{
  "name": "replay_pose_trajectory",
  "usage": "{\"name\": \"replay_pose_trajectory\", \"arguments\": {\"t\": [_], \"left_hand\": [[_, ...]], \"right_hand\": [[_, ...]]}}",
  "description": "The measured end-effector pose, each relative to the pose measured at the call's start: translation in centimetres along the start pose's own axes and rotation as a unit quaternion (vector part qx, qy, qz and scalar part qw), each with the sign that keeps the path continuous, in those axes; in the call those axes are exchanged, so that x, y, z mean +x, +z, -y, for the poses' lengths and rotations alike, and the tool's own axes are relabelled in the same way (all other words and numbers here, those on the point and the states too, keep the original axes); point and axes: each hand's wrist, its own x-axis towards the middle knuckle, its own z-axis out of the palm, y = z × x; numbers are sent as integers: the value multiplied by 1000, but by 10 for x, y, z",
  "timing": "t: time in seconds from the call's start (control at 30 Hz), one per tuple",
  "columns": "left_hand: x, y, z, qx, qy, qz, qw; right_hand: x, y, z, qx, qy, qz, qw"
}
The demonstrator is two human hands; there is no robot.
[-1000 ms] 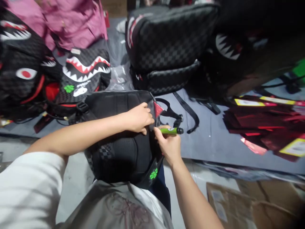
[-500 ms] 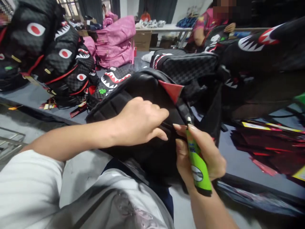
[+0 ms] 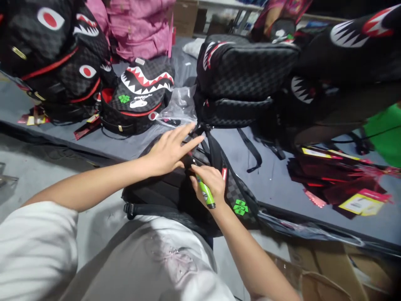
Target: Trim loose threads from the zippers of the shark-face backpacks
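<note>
A black backpack lies against my front at the table's edge, with a dark checkered side bearing a green print. My left hand rests over the top of the backpack, fingers stretched and spread, the thumb near the other hand. In my right hand is a bright green pen-like tool with a black end. Its tip points toward the dark fabric beside my left thumb; whether it touches is too small to tell. Black straps run up beyond my hands.
Shark-mouth backpacks are stacked at left; a smaller one stands nearer. Checkered bags fill the far side. Dark red tags lie at right on the grey table. Pink bags stand behind; cardboard boxes sit below.
My view has tipped downward. The backpack has shifted lower and nearer to me. My left hand's curled fingers have spread out, and my right hand has brought the green tool close beside it.
</note>
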Motion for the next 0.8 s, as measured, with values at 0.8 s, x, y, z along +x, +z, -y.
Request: {"name": "replay_pose_trajectory", "arguments": {"t": [0.8], "left_hand": [[34, 56, 13, 35, -50, 180, 982]], "right_hand": [[6, -14, -36, 80, 148, 147, 975]]}}
